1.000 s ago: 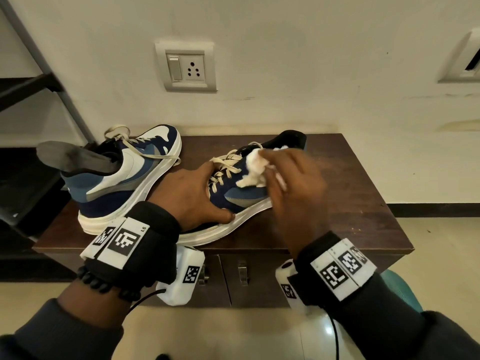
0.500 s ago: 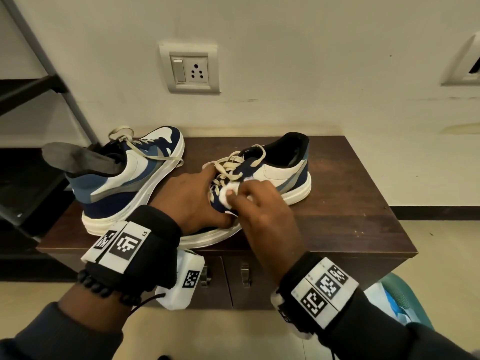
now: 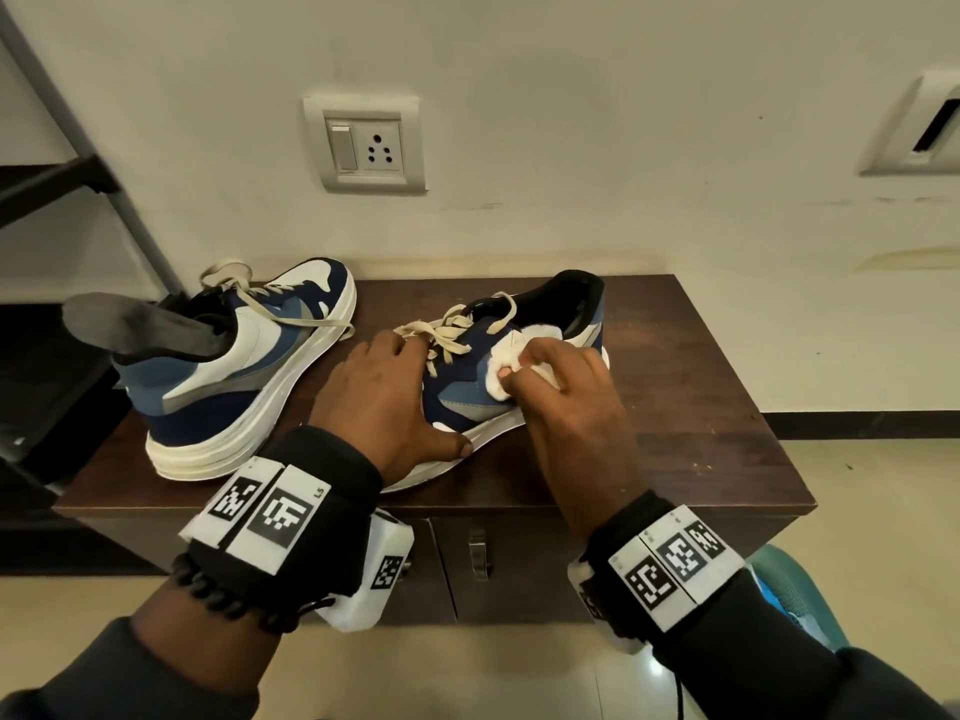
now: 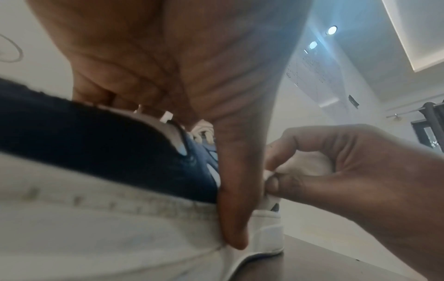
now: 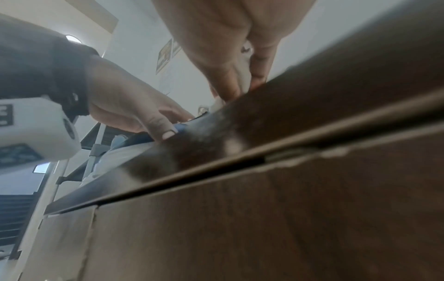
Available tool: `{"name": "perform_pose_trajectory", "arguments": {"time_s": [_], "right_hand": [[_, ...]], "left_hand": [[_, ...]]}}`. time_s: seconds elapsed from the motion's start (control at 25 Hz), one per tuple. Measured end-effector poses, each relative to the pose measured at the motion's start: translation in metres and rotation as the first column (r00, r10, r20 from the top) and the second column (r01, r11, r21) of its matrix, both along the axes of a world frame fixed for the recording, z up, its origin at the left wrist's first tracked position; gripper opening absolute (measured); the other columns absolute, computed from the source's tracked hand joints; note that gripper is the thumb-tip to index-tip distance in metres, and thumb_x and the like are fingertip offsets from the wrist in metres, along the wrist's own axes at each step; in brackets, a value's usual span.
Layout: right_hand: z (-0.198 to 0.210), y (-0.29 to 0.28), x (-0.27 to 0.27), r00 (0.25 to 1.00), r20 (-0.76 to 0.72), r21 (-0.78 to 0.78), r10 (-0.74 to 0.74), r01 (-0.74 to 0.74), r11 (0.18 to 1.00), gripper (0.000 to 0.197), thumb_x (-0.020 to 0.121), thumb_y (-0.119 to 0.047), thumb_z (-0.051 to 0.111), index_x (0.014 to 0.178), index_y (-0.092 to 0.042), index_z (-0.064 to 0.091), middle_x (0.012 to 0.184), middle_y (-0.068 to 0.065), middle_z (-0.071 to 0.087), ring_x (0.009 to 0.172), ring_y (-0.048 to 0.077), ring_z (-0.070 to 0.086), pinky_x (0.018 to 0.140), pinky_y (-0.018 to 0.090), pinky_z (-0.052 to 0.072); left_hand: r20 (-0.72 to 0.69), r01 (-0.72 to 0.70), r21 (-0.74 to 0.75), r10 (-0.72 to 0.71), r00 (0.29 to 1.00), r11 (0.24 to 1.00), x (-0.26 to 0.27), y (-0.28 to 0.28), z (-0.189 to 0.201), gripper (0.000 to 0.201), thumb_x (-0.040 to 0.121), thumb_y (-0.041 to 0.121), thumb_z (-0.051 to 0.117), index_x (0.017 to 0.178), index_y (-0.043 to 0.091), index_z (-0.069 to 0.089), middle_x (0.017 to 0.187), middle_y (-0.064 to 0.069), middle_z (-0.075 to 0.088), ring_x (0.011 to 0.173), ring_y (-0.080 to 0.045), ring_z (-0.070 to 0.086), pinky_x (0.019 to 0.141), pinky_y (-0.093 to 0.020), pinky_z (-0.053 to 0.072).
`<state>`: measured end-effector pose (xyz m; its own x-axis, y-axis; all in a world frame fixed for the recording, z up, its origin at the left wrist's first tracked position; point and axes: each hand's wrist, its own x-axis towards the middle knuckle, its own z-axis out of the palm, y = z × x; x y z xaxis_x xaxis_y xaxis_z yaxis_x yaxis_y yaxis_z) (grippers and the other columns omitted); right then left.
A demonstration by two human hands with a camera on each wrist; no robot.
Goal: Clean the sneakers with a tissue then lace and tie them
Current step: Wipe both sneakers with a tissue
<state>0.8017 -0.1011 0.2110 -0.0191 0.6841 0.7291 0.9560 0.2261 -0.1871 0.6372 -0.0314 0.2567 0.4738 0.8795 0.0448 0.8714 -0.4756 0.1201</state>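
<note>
Two navy, blue and white sneakers lie on a dark wooden cabinet top point(image 3: 691, 407). My left hand point(image 3: 384, 402) grips the toe of the right sneaker point(image 3: 467, 392), thumb pressed on its white sole point(image 4: 134, 228), fingers over the cream laces point(image 3: 447, 335). My right hand point(image 3: 561, 392) pinches a crumpled white tissue point(image 3: 511, 356) against that sneaker's side, near the heel opening; the wad also shows between the fingers of the right hand point(image 4: 336, 165) as a tissue point(image 4: 305, 163). The left sneaker point(image 3: 234, 366) stands apart with its grey insole point(image 3: 135, 324) sticking out and laces loose.
A wall socket point(image 3: 369, 145) is set above the cabinet. A dark metal rack point(image 3: 57, 184) stands to the left. Drawer fronts with a metal handle point(image 3: 478, 553) lie below the top's front edge. A teal object point(image 3: 795, 589) sits on the floor at right.
My right hand with the tissue has slid along the right sneaker's side, from near the laces back toward the heel. The left hand keeps its hold on the toe.
</note>
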Motion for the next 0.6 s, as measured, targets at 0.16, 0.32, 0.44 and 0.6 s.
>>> {"name": "perform_pose_trajectory", "arguments": {"time_s": [0.16,0.32,0.44,0.6], "right_hand": [[-0.009,-0.01,0.0,0.999,-0.036,-0.005,0.0,-0.001,1.0,0.02,0.075,-0.007,0.072,0.094,-0.006,0.07,0.106,0.014,0.065,0.097,0.03,0.061,0.074,0.03,0.05],[-0.018,-0.013,0.003,0.997,-0.071,-0.018,0.04,-0.041,0.999,0.019,0.078,-0.009,0.07,0.097,-0.007,0.069,0.104,0.01,0.064,0.094,0.023,0.059,0.076,0.027,0.051],[-0.035,-0.018,0.0,0.998,-0.04,-0.168,0.043,-0.049,0.985,0.023,0.072,-0.005,0.077,0.093,-0.01,0.068,0.099,0.006,0.064,0.088,0.021,0.06,0.068,0.033,0.055],[-0.025,-0.019,0.007,0.983,-0.158,-0.033,0.093,-0.1,0.994,0.014,0.08,-0.01,0.067,0.094,-0.01,0.07,0.096,0.005,0.066,0.089,0.018,0.059,0.077,0.025,0.05]], "left_hand": [[0.006,0.006,0.078,-0.007,1.0,0.997,0.007,-0.004,0.002,0.1,0.059,0.061,0.077,0.134,0.014,0.032,0.134,-0.009,0.039,0.122,-0.026,0.039,0.102,-0.037,0.038],[0.102,0.022,0.091,-0.031,0.994,0.996,0.027,-0.008,-0.004,0.112,0.053,0.062,0.081,0.135,0.008,0.027,0.135,-0.01,0.041,0.123,-0.026,0.044,0.102,-0.036,0.039],[0.04,-0.032,0.123,0.027,0.999,0.992,0.036,-0.006,-0.008,0.116,0.051,0.058,0.085,0.135,0.007,0.023,0.136,-0.012,0.04,0.123,-0.028,0.045,0.1,-0.038,0.038],[0.121,-0.007,0.116,-0.008,0.993,0.993,0.032,-0.002,-0.007,0.105,0.053,0.049,0.086,0.132,0.012,0.028,0.128,-0.009,0.049,0.113,-0.027,0.052,0.094,-0.037,0.044]]}}
